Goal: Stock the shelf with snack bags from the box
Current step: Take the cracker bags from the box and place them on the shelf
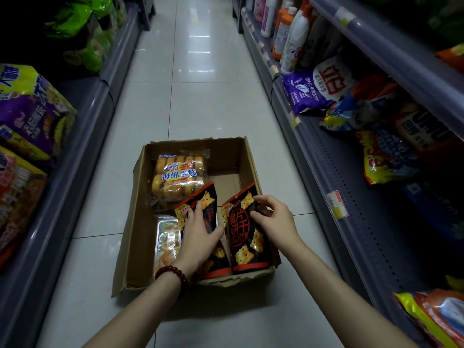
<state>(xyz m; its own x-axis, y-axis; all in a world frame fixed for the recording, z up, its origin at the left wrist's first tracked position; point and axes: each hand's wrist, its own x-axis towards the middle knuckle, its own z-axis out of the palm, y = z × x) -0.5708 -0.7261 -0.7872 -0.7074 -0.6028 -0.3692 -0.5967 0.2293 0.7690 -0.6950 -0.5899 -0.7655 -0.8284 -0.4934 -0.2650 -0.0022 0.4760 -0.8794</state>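
Both hands, left hand and right hand, grip two black cracker bags in one box.

shop aisle, stocked shelves, price tags

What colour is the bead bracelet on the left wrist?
Dark red; the round-bead bracelet shows best in the head view, just below the left hand.

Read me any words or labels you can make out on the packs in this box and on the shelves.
"海绵蛋糕", clear cake pack in the cardboard box.
"脆片饼干", black-and-red cracker bag under the right hand.
Second black-and-red cracker bag under the left hand: unreadable.
"OMO", red detergent bag, right shelf.
Price tags: too small.
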